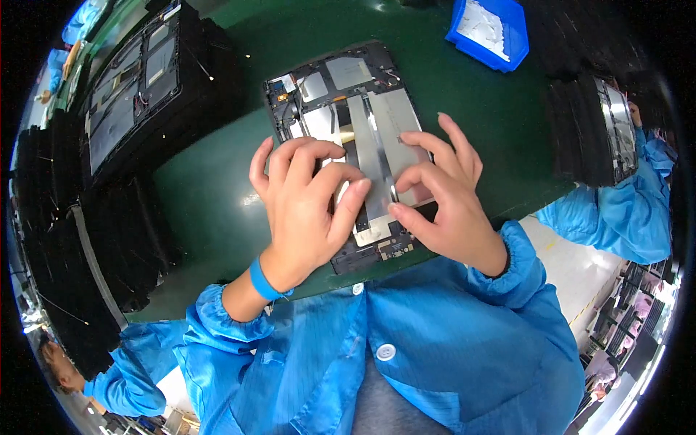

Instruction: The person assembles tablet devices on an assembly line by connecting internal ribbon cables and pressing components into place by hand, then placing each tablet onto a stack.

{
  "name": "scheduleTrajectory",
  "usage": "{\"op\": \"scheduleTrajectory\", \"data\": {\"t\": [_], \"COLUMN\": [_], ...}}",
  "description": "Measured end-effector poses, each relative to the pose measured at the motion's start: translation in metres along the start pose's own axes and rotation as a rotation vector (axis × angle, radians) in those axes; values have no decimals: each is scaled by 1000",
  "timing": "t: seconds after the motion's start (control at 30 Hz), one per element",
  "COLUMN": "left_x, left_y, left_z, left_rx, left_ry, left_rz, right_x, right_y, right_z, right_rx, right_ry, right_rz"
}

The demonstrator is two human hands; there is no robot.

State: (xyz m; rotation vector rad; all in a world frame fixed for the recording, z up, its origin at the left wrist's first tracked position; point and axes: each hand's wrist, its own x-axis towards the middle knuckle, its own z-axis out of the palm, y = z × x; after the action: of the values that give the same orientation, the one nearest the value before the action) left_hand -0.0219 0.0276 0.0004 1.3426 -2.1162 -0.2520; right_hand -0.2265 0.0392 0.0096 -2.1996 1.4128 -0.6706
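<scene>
An opened tablet (348, 72) lies on the green table in front of me, its back off and its silver battery panels and dark frame bare. A narrow, shiny dark strip (378, 145) runs lengthwise down its middle. My right hand (453, 199) has thumb and index finger closed around the strip's near end, the other fingers curled above the right panel. On the left side, my left hand (308, 192) rests over the tablet with thumb and index fingertip pressed together beside the strip. Whatever lies between those two fingertips is hidden.
At the left, tablet units (134, 94) sit on black padding on the green table (217, 217). Another padded stack (612, 134) stands at the right. A blue bin (489, 32) with white pieces is at the far right. People in blue sleeves (609, 221) work on both sides.
</scene>
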Motion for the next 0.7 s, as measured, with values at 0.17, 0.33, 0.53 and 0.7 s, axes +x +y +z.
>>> {"op": "scheduleTrajectory", "data": {"t": [0.17,0.33,0.53,0.7], "left_x": [3,-4,-22,-24], "left_y": [19,28,31,33], "left_z": [-1,-2,7,8], "left_rx": [-170,-158,209,299], "left_ry": [-23,60,305,294], "left_rz": [-28,132,409,474], "right_x": [-4,-6,-3,1], "right_y": [11,17,28,26], "right_z": [7,7,3,-4], "right_rx": [134,233,339,448], "right_ry": [53,52,-31,-66], "right_rz": [-110,-119,-230,-275]}}
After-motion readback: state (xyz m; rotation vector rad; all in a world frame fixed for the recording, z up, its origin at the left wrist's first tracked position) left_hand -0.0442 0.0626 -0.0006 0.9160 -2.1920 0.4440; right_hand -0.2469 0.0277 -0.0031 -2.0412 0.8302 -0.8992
